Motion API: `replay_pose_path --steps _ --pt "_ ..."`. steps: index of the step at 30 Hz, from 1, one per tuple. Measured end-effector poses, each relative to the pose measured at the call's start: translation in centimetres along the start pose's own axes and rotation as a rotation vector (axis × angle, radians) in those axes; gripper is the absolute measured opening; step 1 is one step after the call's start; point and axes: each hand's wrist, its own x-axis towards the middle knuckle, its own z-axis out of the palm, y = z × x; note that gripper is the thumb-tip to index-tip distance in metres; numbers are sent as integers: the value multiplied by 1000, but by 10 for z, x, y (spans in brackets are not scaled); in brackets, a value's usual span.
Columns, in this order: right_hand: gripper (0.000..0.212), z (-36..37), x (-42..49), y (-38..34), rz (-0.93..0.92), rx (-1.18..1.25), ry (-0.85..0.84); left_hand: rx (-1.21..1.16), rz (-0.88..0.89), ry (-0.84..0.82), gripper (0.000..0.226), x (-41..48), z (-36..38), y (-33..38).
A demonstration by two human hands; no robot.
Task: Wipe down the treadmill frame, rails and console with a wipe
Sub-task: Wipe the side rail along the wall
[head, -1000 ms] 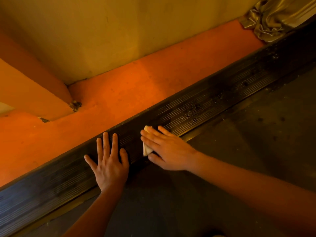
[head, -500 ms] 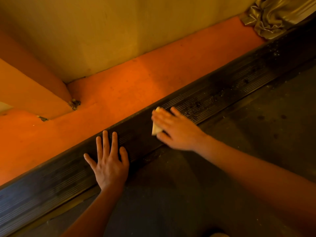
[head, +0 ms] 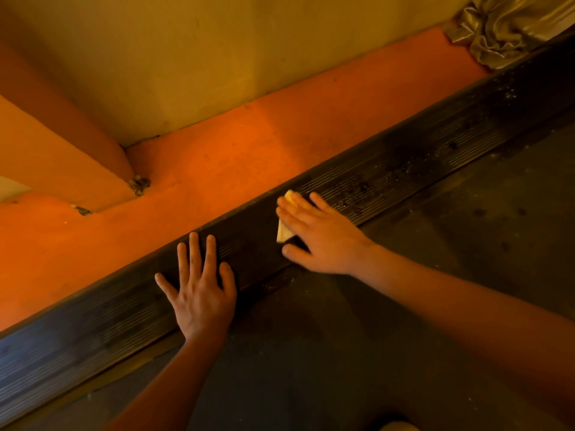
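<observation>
Two hands rest on one ribbed black side rail [head: 404, 169]. The left hand [head: 199, 293] lies flat with fingers spread, holding nothing. The right hand [head: 320, 234], fingers straight and together, presses one folded pale wipe [head: 284, 233] against the rail, just right of the left hand.

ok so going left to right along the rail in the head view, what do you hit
left hand flat on the rail → wipe → right hand pressing it down → dirt specks on the ribbed top → crumpled cloth by the far end
</observation>
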Motion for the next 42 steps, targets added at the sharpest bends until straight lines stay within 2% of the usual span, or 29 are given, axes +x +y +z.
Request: replay_pose_path --steps 2,4,9,10,13,15,19,21,26,28,31,33,35,37,42 --pt "77 13 -17 -23 -161 -10 -69 -5 -3 3 62 0 0 1" --pt "76 17 -24 -21 -210 -17 -95 0 -11 6 62 0 -1 0" --pt "76 -8 7 19 95 -12 16 -5 0 4 62 0 -1 1" --pt "77 -7 9 12 93 -8 17 -2 -5 1 61 0 0 1" --pt "76 11 -7 -26 -108 15 -26 -5 -17 2 58 -1 0 0" --pt "74 15 -13 -27 -155 21 -54 -8 -25 4 58 -1 0 0" --pt "75 -6 6 12 54 -2 -4 -8 -3 7 61 1 -1 1" --pt "78 -6 7 11 88 -5 5 -8 3 6 61 1 -1 2" --pt "76 18 -23 -14 -167 -22 -68 -11 -14 13 57 -1 -1 0" --pt "75 6 -14 6 -118 -49 -39 -10 -5 9 60 0 -2 0" --pt "77 -13 2 29 77 -48 12 -15 5 4 62 1 -1 1" --pt "80 -8 -2 16 9 -46 0 -15 5 4 61 0 0 0" --pt "79 8 -19 -8 -168 -45 -63 -17 -3 9 58 -1 0 0" --pt "76 14 -29 -10 -221 -50 -105 -12 -12 11 57 0 0 0" --pt "77 -9 -6 27 72 -36 10 -19 -1 5 60 0 -1 1"
